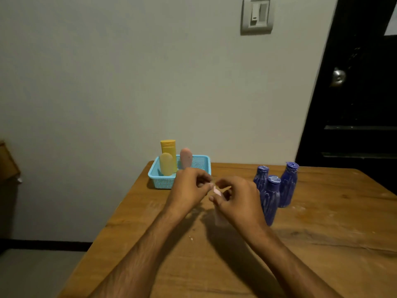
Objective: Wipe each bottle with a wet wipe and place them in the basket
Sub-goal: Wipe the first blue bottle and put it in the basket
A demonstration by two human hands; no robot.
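Right now both hands pinch a small pale wipe (pixel 217 192) between them above the table (pixel 322 244): the left hand (pixel 189 188) holds its upper end, the right hand (pixel 236 201) the lower. It looks folded or packeted, so pull the ends apart gently to open it flat without tearing. Three blue bottles (pixel 271 198) wait just beside the right hand; three more stand in the basket (pixel 161 181) behind the left.
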